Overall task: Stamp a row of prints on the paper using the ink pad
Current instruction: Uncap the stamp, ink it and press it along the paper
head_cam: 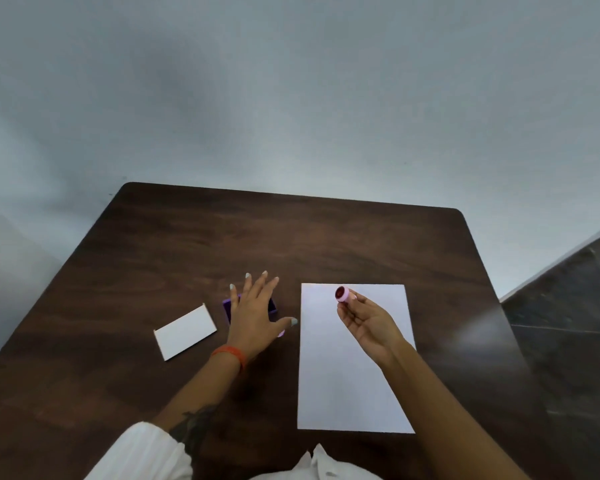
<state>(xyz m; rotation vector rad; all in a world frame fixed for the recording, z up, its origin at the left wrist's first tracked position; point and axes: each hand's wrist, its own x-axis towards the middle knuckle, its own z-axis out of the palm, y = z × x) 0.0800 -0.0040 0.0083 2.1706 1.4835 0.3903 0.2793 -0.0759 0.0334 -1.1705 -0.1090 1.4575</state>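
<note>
One head-worn wide-angle view looks forward and down from the near edge of the table (326,237), close above it, with a grey wall (291,98) beyond the far edge.

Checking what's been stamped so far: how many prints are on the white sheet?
0. The white paper sheet looks blank wherever it shows; the right hand, holding the small pink round stamp above its top end, hides a patch that might carry one.

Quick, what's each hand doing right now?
Left hand: open, fingers spread flat over the purple ink pad.
Right hand: closed on the pink stamp, above the paper.
</note>
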